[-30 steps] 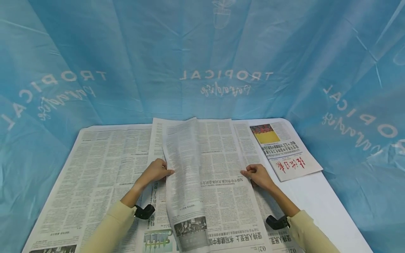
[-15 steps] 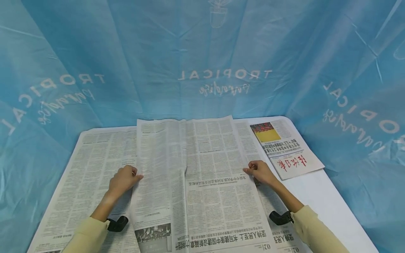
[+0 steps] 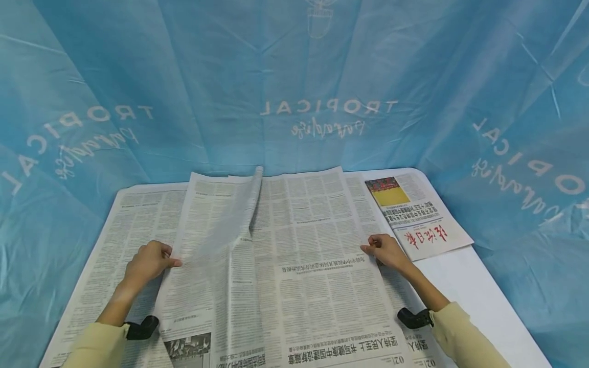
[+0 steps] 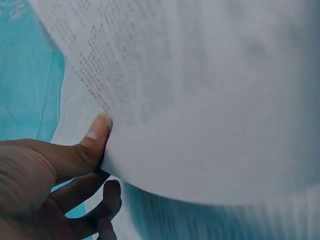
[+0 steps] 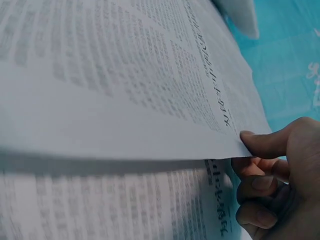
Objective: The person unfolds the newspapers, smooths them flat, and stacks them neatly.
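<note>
A wide newspaper sheet (image 3: pixel 317 245) spreads between both hands, with a raised, creased fold down its middle. My left hand (image 3: pixel 148 263) pinches its left edge between thumb and fingers. In the left wrist view, the left thumb (image 4: pixel 100 131) presses on top of the paper and the edge bows downward. On the opposite edge my right hand (image 3: pixel 385 250) pinches the sheet. In the right wrist view, the right thumb (image 5: pixel 257 142) lies on top, the other fingers are curled below, and the sheet is lifted off the printed page under it.
Under the sheet lies another open newspaper (image 3: pixel 124 245) on the white table (image 3: pixel 483 301). A folded newspaper (image 3: pixel 416 217) with a red title lies at the right. Blue curtain (image 3: pixel 294 66) surrounds the table's back and sides.
My left hand has moved left with its edge of the newspaper, unfolding the left part. The fold has shifted leftward. My right hand has moved only slightly right, still pinching.
</note>
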A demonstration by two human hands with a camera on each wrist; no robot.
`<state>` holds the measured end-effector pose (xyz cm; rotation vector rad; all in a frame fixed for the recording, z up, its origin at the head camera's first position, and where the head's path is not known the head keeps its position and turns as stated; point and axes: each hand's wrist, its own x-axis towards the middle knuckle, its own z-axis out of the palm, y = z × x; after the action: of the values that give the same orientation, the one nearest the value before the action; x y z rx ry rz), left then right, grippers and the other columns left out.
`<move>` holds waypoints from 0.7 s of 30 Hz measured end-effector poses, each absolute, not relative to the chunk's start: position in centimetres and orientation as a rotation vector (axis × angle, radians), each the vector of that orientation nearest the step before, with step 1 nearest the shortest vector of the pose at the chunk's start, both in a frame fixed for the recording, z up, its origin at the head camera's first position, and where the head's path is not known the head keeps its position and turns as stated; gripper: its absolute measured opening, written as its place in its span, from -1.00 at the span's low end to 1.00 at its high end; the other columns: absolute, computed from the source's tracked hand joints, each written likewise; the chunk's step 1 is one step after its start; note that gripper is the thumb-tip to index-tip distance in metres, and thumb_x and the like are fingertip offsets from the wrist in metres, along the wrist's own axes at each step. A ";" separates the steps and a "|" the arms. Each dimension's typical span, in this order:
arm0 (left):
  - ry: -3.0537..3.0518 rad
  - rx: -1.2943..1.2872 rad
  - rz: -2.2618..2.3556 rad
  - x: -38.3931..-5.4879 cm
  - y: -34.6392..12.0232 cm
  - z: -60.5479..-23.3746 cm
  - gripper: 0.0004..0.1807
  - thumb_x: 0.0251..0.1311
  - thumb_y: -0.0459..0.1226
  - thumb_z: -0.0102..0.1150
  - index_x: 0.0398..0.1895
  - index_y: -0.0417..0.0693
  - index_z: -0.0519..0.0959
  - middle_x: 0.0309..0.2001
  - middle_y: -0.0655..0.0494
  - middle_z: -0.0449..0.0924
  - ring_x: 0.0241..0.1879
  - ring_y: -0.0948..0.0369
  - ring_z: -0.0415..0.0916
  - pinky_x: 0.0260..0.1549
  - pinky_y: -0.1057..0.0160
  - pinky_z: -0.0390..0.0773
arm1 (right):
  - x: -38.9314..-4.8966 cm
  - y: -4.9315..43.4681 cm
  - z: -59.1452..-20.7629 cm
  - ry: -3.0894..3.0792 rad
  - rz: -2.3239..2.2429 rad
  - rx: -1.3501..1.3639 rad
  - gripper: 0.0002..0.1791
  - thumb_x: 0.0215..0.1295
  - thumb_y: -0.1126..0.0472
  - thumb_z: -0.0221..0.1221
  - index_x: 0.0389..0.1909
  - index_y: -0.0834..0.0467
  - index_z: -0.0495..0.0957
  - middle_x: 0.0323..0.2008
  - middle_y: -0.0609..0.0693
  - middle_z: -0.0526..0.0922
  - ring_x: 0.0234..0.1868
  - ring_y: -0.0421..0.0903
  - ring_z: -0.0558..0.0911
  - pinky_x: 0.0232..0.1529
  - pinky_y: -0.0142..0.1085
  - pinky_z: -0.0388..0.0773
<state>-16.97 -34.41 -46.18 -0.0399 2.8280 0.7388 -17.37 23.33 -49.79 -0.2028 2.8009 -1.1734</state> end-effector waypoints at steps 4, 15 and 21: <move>2.810 -0.057 0.668 -16.7 -36.1 -45.7 -0.54 0.08 -0.15 0.41 -0.19 -0.42 0.59 -0.30 -0.27 0.63 -0.45 0.04 0.52 -0.53 0.09 0.42 | -17.1 24.4 -49.6 2.819 -1.169 -0.183 -0.67 0.31 0.18 0.22 -0.56 0.19 0.34 -0.74 -0.18 0.16 -0.72 -0.29 0.16 -0.64 -0.40 0.12; 2.775 -0.124 0.553 -15.7 -41.5 -46.0 -0.65 0.15 -0.16 0.35 -0.65 -0.07 0.43 -0.61 0.09 0.27 -0.57 0.15 0.27 -0.58 0.18 0.20 | -16.7 27.2 -49.3 2.917 -1.065 -0.077 -0.75 0.27 0.24 0.25 -0.52 0.28 0.48 -0.70 -0.13 0.27 -0.65 -0.26 0.21 -0.62 -0.39 0.13; 2.728 -0.181 0.525 -15.6 -44.0 -46.4 -0.62 0.16 -0.11 0.34 -0.62 -0.13 0.44 -0.62 0.11 0.29 -0.55 0.15 0.28 -0.55 0.18 0.23 | -16.7 27.5 -49.3 2.927 -1.056 -0.067 -0.75 0.27 0.24 0.25 -0.51 0.29 0.48 -0.71 -0.10 0.30 -0.66 -0.23 0.23 -0.62 -0.37 0.15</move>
<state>-15.61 -43.96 -46.44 -0.1815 2.7283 0.5248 -16.72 27.49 -49.33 -0.0672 2.9271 -1.0555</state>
